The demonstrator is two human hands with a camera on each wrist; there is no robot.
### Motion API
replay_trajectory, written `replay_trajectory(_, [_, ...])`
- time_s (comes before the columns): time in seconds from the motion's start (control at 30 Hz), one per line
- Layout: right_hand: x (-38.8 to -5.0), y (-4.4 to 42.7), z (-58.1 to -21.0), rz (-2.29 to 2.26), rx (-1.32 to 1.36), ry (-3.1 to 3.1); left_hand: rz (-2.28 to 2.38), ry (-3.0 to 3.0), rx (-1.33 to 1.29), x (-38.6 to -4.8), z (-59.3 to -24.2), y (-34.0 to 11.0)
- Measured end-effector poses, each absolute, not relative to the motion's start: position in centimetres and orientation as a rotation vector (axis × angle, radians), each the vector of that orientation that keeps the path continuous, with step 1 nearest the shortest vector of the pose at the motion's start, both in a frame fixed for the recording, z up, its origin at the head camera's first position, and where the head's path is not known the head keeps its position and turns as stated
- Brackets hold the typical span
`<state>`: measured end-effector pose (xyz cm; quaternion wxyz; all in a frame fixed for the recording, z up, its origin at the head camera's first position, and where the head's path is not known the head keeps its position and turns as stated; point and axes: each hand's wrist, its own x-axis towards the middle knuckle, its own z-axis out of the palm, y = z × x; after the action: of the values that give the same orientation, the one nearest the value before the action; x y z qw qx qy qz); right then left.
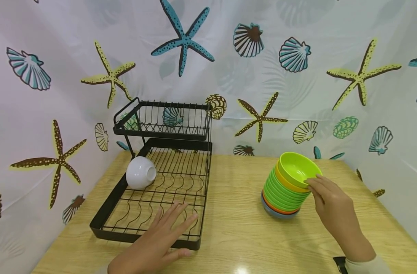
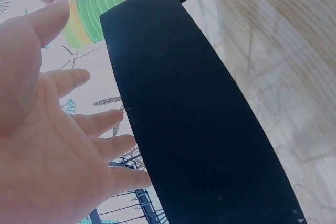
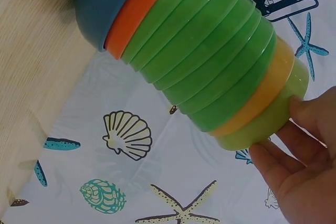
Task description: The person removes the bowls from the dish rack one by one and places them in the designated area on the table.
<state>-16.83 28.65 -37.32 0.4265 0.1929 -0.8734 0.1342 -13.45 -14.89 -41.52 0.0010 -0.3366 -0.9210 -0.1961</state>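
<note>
A tall stack of nested plastic bowls (image 1: 283, 194) stands on the table at the right: lime on top, then yellow, several green, orange, and blue at the bottom. My right hand (image 1: 335, 209) pinches the near right rim of the top lime bowl (image 1: 299, 167); in the right wrist view the thumb and fingers meet at that bowl's edge (image 3: 262, 129). My left hand (image 1: 157, 239), fingers straight and spread, hovers over the front of a black two-tier dish rack (image 1: 146, 238) and holds nothing. A white bowl (image 1: 139, 173) lies tipped on its side in the rack's lower tier, at the left.
The rack's upper tier (image 1: 160, 134) rises at the back. Wooden tabletop (image 1: 235, 213) lies between rack and stack. A white curtain (image 1: 222, 83) printed with starfish and shells hangs behind and along both sides.
</note>
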Motion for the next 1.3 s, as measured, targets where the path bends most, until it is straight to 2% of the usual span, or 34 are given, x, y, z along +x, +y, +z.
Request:
replay_trajectory(0.5, [-16.2, 28.0, -37.4, 0.44, 0.48, -2.238, -0.627, -2.833, -1.035, -13.8, -41.2, -15.0])
replay_trajectory(0.73, [-14.1, 26.2, -38.9, 0.363, 0.575, -2.223, -0.553, -2.723, -0.999, -14.5, -41.0, -15.5])
replay_trajectory(1.3, [-11.7, 23.8, -43.0, 0.365, 0.78, -2.269, -0.343, -2.599, -0.892, -18.3, -36.4, -18.8])
